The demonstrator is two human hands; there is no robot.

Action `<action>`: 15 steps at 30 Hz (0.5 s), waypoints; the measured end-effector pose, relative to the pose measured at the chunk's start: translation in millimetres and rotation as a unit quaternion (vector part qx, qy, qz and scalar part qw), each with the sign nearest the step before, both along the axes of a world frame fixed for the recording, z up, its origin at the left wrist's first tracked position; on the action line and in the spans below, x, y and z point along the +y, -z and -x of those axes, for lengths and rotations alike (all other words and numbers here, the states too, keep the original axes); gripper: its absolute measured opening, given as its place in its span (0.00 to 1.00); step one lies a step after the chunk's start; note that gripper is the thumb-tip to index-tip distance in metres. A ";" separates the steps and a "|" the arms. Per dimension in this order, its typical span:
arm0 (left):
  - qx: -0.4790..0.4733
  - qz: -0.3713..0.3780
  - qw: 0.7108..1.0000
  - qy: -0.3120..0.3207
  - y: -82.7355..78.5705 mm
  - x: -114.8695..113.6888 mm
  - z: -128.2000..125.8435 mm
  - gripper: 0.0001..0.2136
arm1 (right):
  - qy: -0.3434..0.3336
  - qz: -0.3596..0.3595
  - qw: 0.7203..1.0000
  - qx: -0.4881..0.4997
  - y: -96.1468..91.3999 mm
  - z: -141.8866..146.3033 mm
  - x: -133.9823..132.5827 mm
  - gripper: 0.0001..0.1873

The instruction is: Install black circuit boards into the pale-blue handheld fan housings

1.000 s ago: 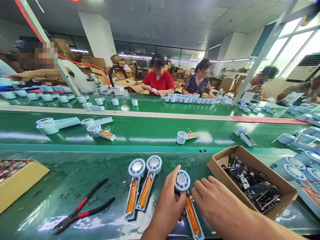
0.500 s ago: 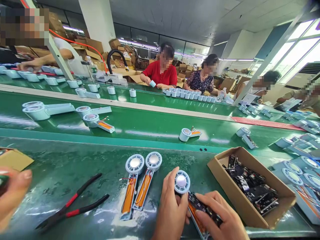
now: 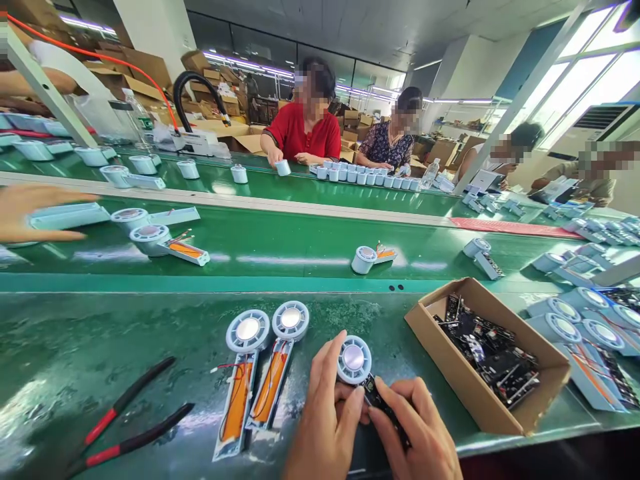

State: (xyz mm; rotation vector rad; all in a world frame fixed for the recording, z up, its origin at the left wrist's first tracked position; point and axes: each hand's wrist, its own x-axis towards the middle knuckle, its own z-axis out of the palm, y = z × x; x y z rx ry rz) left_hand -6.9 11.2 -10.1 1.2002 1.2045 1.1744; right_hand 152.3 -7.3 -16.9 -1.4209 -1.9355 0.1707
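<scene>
My left hand (image 3: pixel 324 417) is wrapped round a light blue handheld fan body (image 3: pixel 355 360), near its round head with a silver centre. My right hand (image 3: pixel 417 427) grips a black circuit board (image 3: pixel 376 397), which lies along the fan's handle. The fingers hide much of the handle and the board's lower part. To the left lie two similar fan bodies, a nearer one (image 3: pixel 235 400) and another (image 3: pixel 273 383), with orange batteries and thin wires in their open handles. An open cardboard box (image 3: pixel 493 393) of black circuit boards stands to the right.
Red-and-black-handled pliers (image 3: pixel 133 437) lie at the front left. Behind the bench, a green conveyor belt (image 3: pixel 280 247) carries several fan bodies. More fan bodies (image 3: pixel 595 337) crowd the right side. At the left edge, another person's hand (image 3: pixel 40 213) reaches over the belt; co-workers sit opposite.
My right hand has brought the circuit board down along the handle, covering the orange battery. The other person's hand at left has moved up to a fan body on the belt. The view has shifted slightly.
</scene>
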 end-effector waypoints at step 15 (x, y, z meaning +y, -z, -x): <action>0.015 0.041 0.999 -0.029 -5.3 5.0 -4.3 0.30 | -0.112 0.297 0.937 0.147 -34.3 -66.1 -3.4 0.17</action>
